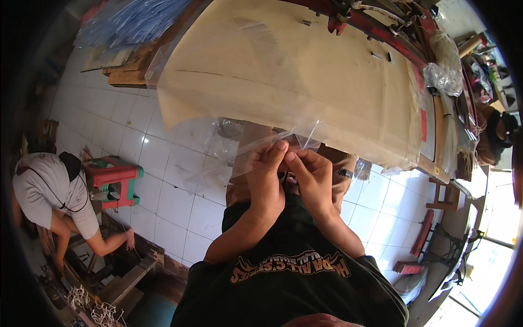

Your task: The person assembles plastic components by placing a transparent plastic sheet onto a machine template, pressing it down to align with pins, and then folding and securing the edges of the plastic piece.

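Observation:
My left hand (265, 175) and my right hand (312, 177) meet in front of my body, near the table's close edge. Both are closed, thumbs pinched against fingers, on the edge of a clear plastic sheet (311, 134). A folded corner of the film sticks up just beyond my fingertips. From there the film seems to spread left and away over the table (354, 82), which is covered in tan paper. Its far outline is hard to make out. My fingers hide the exact spot they grip.
A red metal frame (376, 27) runs along the table's far side, with small metal pieces (376, 55) near it. Blue plastic strips (128, 24) are piled at the far left. Beyond a red and green stool (117, 180), another person (57, 191) bends down. White tiles (174, 210) cover the floor.

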Demonstrator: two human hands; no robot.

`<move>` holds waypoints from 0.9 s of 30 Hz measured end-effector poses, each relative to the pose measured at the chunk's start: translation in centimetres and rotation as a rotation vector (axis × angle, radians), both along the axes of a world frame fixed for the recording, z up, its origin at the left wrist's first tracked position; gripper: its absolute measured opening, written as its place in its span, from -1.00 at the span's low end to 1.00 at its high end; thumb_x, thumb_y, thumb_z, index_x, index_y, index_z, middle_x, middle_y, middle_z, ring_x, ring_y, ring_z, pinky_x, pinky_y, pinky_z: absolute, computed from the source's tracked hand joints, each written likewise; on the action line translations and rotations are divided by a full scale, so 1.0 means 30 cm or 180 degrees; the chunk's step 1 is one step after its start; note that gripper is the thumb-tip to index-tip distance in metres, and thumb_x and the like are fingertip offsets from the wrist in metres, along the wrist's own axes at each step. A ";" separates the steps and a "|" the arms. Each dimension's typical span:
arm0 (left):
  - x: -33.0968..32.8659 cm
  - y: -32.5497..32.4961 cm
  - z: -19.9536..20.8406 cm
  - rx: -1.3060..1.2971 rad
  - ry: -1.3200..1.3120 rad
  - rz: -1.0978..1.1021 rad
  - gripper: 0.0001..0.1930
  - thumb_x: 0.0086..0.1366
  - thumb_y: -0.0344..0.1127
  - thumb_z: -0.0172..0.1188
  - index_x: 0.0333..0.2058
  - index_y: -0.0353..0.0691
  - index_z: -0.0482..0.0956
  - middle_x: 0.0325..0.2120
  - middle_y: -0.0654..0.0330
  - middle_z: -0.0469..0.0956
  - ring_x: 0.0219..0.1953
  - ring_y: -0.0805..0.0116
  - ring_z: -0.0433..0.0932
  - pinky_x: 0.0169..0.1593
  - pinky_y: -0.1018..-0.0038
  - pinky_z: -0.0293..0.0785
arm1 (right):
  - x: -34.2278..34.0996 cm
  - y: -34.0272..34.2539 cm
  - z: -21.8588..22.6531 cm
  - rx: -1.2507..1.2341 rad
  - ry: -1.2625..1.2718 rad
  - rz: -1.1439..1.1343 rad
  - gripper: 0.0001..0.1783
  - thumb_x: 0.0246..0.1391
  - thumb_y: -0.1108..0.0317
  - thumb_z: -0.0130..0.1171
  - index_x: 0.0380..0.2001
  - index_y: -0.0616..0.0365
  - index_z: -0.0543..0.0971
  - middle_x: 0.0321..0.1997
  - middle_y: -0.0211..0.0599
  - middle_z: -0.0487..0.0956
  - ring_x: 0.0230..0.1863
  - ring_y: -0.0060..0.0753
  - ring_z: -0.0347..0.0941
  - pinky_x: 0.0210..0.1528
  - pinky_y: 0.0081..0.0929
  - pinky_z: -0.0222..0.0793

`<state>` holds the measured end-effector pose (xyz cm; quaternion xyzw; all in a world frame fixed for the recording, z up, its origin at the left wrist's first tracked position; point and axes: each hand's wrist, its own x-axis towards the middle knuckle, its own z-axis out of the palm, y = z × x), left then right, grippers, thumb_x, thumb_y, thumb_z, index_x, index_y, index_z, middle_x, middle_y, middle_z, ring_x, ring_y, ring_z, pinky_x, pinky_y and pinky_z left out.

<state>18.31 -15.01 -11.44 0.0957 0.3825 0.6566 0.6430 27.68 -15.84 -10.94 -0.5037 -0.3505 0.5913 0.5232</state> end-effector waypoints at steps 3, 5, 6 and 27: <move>-0.021 0.006 0.002 -0.0100 -0.0263 -0.0312 -0.84 0.26 -0.35 0.31 -0.27 -0.25 0.53 -0.34 0.25 0.60 -0.32 0.52 0.58 -0.23 0.58 0.50 | -0.009 0.009 -0.010 -0.0017 0.0271 -0.0075 -0.81 0.19 0.42 0.24 -0.29 0.39 0.64 -0.37 -0.32 0.66 -0.34 -0.65 0.53 -0.26 -0.69 0.44; -0.040 -0.003 -0.013 0.0119 -0.0227 -0.0516 -0.82 0.33 -0.32 0.22 -0.18 -0.26 0.51 -0.19 0.17 0.56 -0.18 0.43 0.56 -0.06 0.49 0.47 | -0.015 0.010 -0.012 -0.0032 0.0454 -0.0163 -0.82 0.19 0.42 0.24 -0.30 0.39 0.63 -0.37 -0.30 0.66 -0.36 -0.63 0.54 -0.26 -0.68 0.45; -0.049 -0.011 -0.014 0.0226 -0.0206 -0.0612 -0.80 0.36 -0.30 0.17 -0.13 -0.27 0.49 -0.11 0.13 0.54 -0.11 0.38 0.54 0.03 0.45 0.45 | -0.021 0.009 -0.012 -0.0002 0.0524 -0.0230 -0.82 0.19 0.43 0.23 -0.31 0.39 0.63 -0.37 -0.30 0.66 -0.37 -0.61 0.55 -0.26 -0.68 0.45; -0.295 -0.175 -0.148 0.0143 -0.0091 0.0534 -0.75 0.34 -0.29 0.20 -0.07 -0.25 0.50 -0.28 0.23 0.58 -0.18 0.42 0.54 0.02 0.38 0.49 | -0.093 0.014 -0.028 0.0030 0.0839 -0.0620 -0.91 0.15 0.51 0.15 -0.44 0.28 0.56 -0.50 -0.33 0.53 -0.52 -0.56 0.45 -0.37 -0.46 0.57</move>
